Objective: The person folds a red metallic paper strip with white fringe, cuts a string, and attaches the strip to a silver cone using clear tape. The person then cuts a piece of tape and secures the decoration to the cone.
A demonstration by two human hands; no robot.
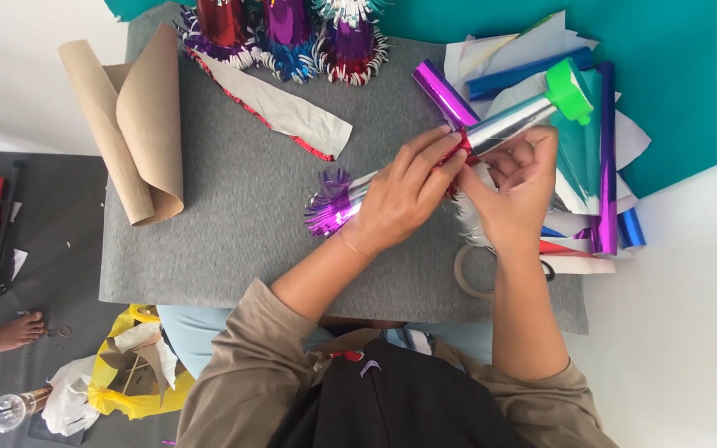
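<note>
nearest the camera, a roll of tape [473, 271] lies on the grey mat [234, 241] just below the right wrist, close enough to grab without putting anything down. above it, both hands meet on a silver foil horn [504, 126] held across the mat at a slant. the left hand [404, 199] lies over its middle, fingers curled down and pinching a red foil strip [458, 151] against the tube, probably to keep it flat while it is wrapped. the right hand [514, 187] grips the tube from the other side, fingers closed on it to steady it; the thumb is hidden, so exactly how it clamps is hard to tell. the horn's purple fringed end [329, 203] sticks out left of the hands, and its green mouthpiece [568, 90] points up right. beside the right hand lies a pile of foil sheets [599, 158]. further off, a curled brown paper roll [139, 124] rests to the left, and three fringed party hats [288, 33] stand at the far edge.
</note>
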